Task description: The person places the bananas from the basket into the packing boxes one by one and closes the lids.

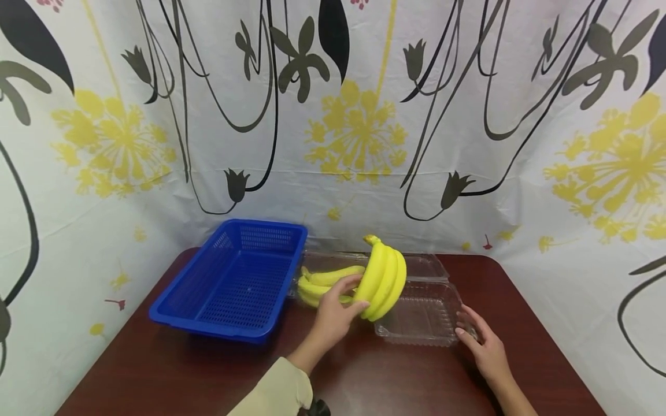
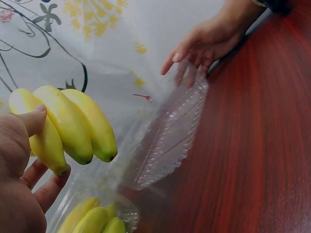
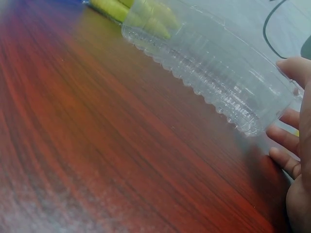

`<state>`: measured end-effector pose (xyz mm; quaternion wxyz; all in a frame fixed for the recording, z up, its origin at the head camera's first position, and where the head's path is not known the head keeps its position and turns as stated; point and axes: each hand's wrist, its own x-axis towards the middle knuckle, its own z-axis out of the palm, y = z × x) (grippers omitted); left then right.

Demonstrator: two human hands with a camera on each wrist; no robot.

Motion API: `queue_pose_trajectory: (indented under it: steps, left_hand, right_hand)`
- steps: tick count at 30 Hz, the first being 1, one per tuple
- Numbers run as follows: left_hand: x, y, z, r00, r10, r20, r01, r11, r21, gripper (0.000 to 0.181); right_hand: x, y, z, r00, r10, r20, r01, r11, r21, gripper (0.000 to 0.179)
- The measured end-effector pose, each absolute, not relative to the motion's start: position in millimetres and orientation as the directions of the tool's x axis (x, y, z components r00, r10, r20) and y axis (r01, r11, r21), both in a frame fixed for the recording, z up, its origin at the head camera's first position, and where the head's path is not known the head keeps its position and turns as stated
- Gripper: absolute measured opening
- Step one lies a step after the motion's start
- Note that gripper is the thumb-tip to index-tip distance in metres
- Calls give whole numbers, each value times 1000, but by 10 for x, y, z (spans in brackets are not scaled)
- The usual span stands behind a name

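Observation:
My left hand (image 1: pixel 333 315) grips a bunch of yellow bananas (image 1: pixel 385 280), held up with its stem end at the top. In the left wrist view the thumb lies across the front of the bunch (image 2: pixel 63 124), and fingertips show below it. At the right, my right hand (image 1: pixel 484 346) holds the near right end of a clear plastic container (image 1: pixel 416 323), which has a hinged lid laid back. The right wrist view shows the thumb at the rim of the container (image 3: pixel 209 63) and the other fingers outside its end wall.
More bananas (image 1: pixel 325 283) lie in another clear container left of the held bunch. A blue plastic basket (image 1: pixel 224 329) stands at the left of the dark red wooden table (image 1: pixel 395 381). Behind the table hangs a white patterned cloth (image 1: pixel 343 219).

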<state>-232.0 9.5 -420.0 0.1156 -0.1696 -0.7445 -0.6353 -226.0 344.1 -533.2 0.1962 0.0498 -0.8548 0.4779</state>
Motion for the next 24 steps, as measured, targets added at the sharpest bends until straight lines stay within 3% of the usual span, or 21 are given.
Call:
queue_pose_trajectory:
  steps: [7,13,24]
  left_hand:
    - [-2560,242,-4557,-915,146,375,395,147,907,51]
    - [-2601,336,-4575,-897,183,403,435,198,878,50]
    - [-2621,431,-4599,-869,312,383,489,430,759,47]
  right_hand:
    - [-2268,3434,-5336,-909,96,405,-295,539,-789,52]
    - [-2263,3454,-5343,-911,100,400,-290,535,-794,53]
    - [-2261,3471,-5354,-927,112,359,-238,565,-790,54]
